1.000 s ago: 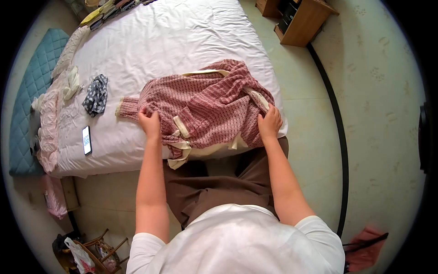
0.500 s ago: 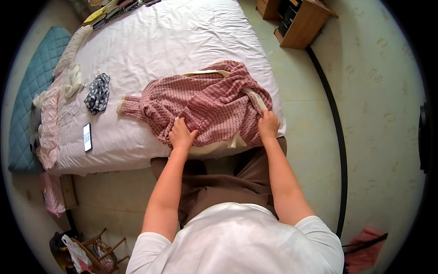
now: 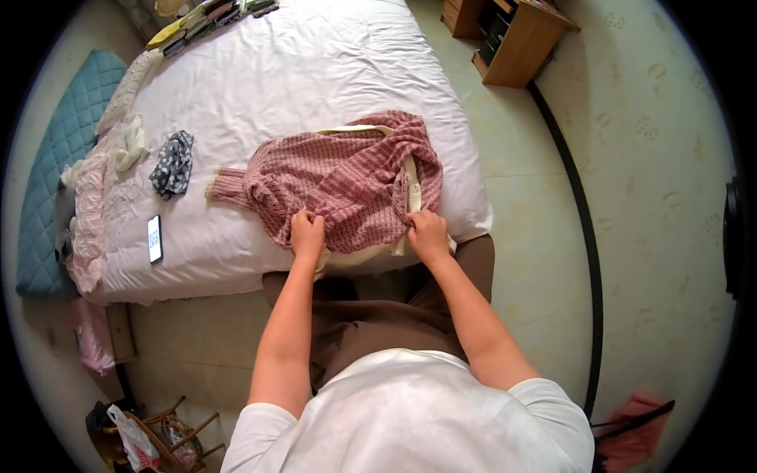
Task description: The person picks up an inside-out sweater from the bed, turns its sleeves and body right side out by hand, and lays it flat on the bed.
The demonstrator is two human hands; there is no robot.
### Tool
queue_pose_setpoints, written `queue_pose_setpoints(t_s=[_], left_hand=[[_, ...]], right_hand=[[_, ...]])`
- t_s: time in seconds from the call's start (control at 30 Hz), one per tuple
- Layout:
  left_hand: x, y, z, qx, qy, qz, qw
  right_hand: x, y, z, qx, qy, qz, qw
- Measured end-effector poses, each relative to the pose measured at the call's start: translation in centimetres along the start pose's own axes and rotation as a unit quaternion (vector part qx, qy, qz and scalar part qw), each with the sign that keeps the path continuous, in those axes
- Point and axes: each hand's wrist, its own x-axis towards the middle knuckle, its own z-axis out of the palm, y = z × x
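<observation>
The bed [image 3: 307, 63], spread with a pale, rumpled sheet, fills the upper middle of the view; the teal quilted pad [image 3: 51, 189] stretches along its left side; the wooden cabinet [image 3: 520, 47] stands on the floor past the bed's right side, well apart from it. The pink knitted garment [image 3: 347, 177] lies on the bed at the near edge, toward the right corner, creased and partly folded over itself; one sleeve extends left, ending in a cream cuff [image 3: 210, 185]; cream trim [image 3: 413, 188] shows at its top and down its right part. The pink ruffled cloth [image 3: 91, 213] lies along the bed's left edge; the row of folded clothes [image 3: 209, 24] sits at the far left; the dotted cloth [image 3: 172, 164] lies bunched left of the sleeve. The left hand [image 3: 307, 234] is at the garment's near edge, fingers drawn together and clamped on the knit; the right hand [image 3: 429, 236] is farther right along that edge, fingers pinched on the garment by the lower end of the trim; the phone [image 3: 154, 240], smallest, lies screen up below the dotted cloth.
</observation>
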Motion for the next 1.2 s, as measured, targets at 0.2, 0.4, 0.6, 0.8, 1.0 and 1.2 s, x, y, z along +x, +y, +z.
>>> queue_pose_setpoints(t_s=[0.2, 0.4, 0.6, 0.8, 1.0, 1.2], left_hand=[[-1.6, 3.5, -3.8, -0.470, 0.087, -0.132, 0.869], [-5.7, 7.3, -4.3, -0.483, -0.274, 0.014, 0.831], [-11.0, 9.6, -0.9, -0.366, -0.543, 0.053, 0.754], [-11.0, 8.9, -1.2, -0.373, -0.512, 0.045, 0.773], [-10.0, 7.7, 1.2, -0.346, -0.426, 0.033, 0.835], [-8.5, 8.1, 1.7, -0.279, -0.357, 0.049, 0.890]], right_hand=[[2.6, 1.1, -2.1, 0.037, 0.151, 0.104, 0.982], [5.6, 1.4, -0.8, 0.475, 0.043, 0.224, 0.850], [4.6, -3.0, -3.8, 0.592, -0.186, 0.272, 0.735], [6.2, 5.5, -9.4, 0.572, 0.059, 0.311, 0.757], [7.1, 5.9, -8.7, -0.079, 0.060, 0.275, 0.956], [6.3, 0.5, -2.1, -0.107, -0.016, 0.232, 0.967]])
